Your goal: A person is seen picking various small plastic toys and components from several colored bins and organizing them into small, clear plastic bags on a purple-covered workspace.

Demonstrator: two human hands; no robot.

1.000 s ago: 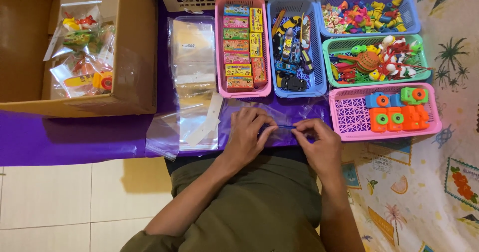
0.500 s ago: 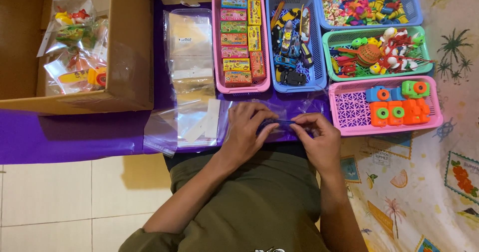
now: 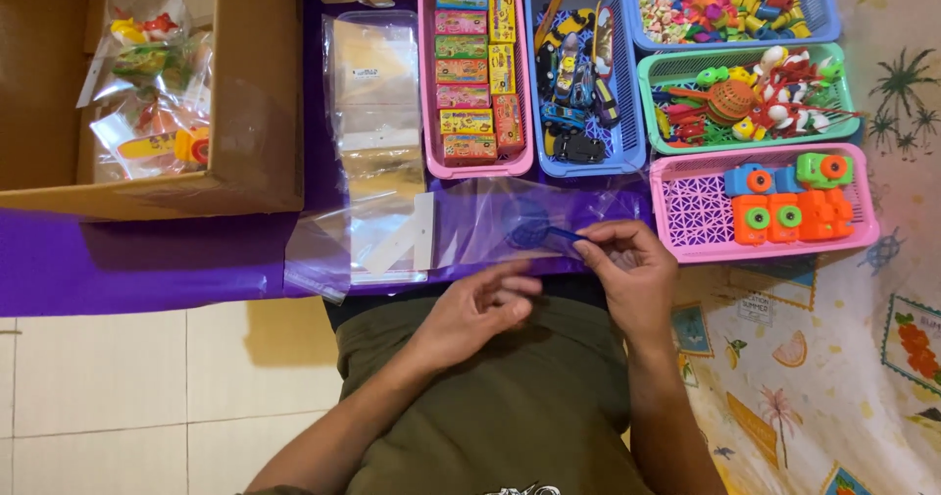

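my right hand (image 3: 627, 265) pinches the handle end of a small blue scoop-like toy (image 3: 537, 230), thumb and fingertips closed on it, holding it low over the purple surface (image 3: 147, 260) right in front of me. i keep it near the mouth of the clear plastic bag (image 3: 490, 222), which lies flat and whose film seems to cover the toy's round netted head. the toy's long axis runs nearly level, left to right: the head points toward my left, the handle toward my right hand. my left hand (image 3: 485, 309) sits just below the bag's edge, fingers loosely curled, and i can't tell whether it has hold of the film or only rests against it. a stack of empty clear bags (image 3: 377, 113) lies just to the left, the pink basket of orange toy cameras (image 3: 784, 206) is at my right within easy reach, and the cardboard box (image 3: 245, 113) with filled bags stands further left.
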